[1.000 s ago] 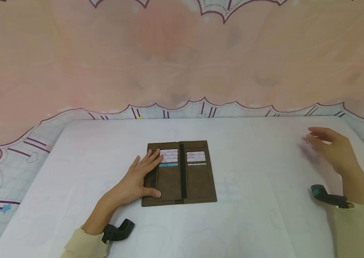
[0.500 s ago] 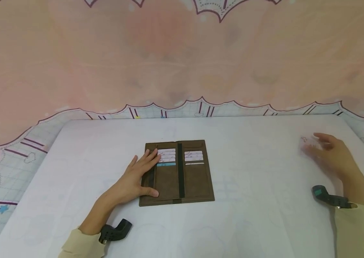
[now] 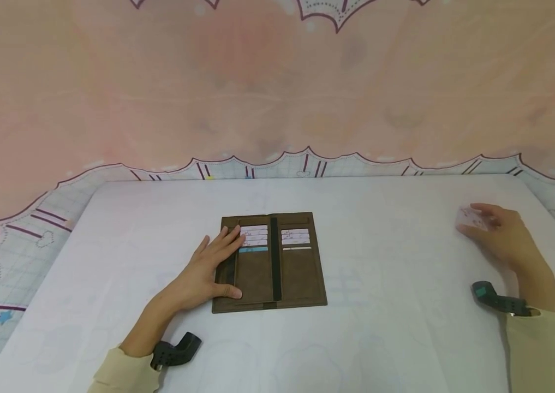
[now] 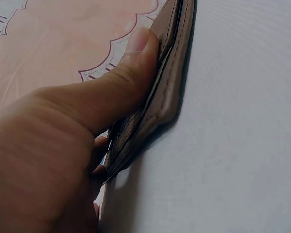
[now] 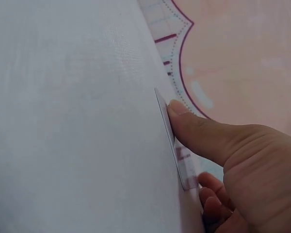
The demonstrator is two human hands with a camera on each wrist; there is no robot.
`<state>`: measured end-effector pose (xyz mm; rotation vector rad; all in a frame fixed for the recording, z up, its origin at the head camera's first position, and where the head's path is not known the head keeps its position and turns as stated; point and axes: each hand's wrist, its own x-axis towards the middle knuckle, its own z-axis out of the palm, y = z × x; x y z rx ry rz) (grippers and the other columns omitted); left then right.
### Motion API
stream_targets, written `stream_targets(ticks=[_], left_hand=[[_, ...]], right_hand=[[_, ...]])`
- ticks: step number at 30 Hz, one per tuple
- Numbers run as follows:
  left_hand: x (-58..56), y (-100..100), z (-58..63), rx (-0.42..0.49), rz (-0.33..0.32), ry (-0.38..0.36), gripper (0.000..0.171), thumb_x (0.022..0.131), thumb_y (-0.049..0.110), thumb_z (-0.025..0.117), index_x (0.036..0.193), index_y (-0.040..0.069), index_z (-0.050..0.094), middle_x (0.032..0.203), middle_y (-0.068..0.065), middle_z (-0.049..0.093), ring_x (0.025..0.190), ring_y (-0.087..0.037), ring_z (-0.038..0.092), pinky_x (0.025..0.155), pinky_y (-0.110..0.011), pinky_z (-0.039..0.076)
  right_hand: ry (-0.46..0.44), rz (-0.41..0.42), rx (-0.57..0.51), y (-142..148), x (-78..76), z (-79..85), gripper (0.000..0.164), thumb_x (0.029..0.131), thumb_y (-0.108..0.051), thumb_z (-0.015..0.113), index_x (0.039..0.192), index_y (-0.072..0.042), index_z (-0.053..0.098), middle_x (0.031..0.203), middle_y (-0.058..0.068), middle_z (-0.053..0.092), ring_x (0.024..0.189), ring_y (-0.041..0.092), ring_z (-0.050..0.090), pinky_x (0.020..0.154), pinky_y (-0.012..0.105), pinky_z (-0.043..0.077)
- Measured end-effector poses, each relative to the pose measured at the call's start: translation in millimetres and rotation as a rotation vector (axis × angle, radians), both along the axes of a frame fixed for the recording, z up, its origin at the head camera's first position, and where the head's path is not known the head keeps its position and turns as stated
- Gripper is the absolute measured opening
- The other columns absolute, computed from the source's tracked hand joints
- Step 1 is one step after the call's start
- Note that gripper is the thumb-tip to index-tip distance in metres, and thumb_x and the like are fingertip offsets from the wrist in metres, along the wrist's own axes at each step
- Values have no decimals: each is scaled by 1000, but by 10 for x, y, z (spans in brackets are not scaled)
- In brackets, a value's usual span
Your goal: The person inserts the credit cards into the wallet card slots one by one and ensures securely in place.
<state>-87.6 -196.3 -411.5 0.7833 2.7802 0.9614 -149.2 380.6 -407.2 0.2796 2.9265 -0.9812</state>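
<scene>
A brown bifold card wallet (image 3: 302, 278) lies opened out on the white table, seen in the head view. White cards (image 3: 296, 237) with purplish print show in its right slots, and more white cards plus a blue-edged one fill the left slots. My left hand (image 3: 194, 281) rests with spread fingers on the wallet's left part; the left wrist view has its thumb (image 4: 131, 63) lying along the edge. Far to the right, my right hand (image 3: 508, 237) pinches a clear or pale card (image 3: 470, 217) by its edges. The right wrist view shows that thumb (image 5: 194, 127) against the card.
A white tabletop (image 3: 395, 262) spreads around both hands. Behind it hangs a peach cloth (image 3: 257, 98) with a scalloped white border. A black wrist camera (image 3: 176, 350) sits on the left wrist, another (image 3: 498, 300) on the right.
The right hand, which was higher with little of a card visible, has come down slightly, and the card now shows clearly between its thumb and fingers. The left hand stays on the wallet.
</scene>
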Motion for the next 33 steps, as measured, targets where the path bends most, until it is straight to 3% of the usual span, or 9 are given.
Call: stream_targets(ticks=[6, 15, 27, 33], left_hand=[[-8, 7, -5, -4, -9, 1, 107, 66, 35, 86, 152, 11, 27, 159, -5, 13, 145, -27, 1, 114, -50, -7], [-9, -4, 7, -12, -8, 12, 107, 66, 35, 86, 152, 12, 26, 159, -5, 13, 145, -27, 1, 114, -50, -6], [-24, -4, -13, -20, -8, 16, 106, 68, 37, 85, 152, 12, 26, 159, -4, 13, 146, -26, 2, 113, -52, -6], [-19, -7, -24, -13, -10, 24, 104, 68, 39, 83, 152, 11, 27, 159, -7, 15, 145, -29, 3, 113, -53, -5]], right_hand=[[0, -33, 60, -6, 61, 45, 94, 86, -63, 55, 149, -1, 25, 140, 40, 26, 122, 58, 28, 93, 73, 25], [34, -64, 54, -45, 83, 60, 87, 87, -59, 57, 146, 1, 33, 137, 39, 31, 120, 54, 31, 92, 70, 29], [20, -54, -47, -38, 36, 17, 84, 88, -58, 57, 150, -8, 30, 149, 33, 19, 131, 56, 21, 97, 73, 22], [108, -81, -102, -58, 36, -15, 73, 91, -44, 61, 150, -12, 31, 152, 29, 19, 129, 55, 28, 96, 71, 28]])
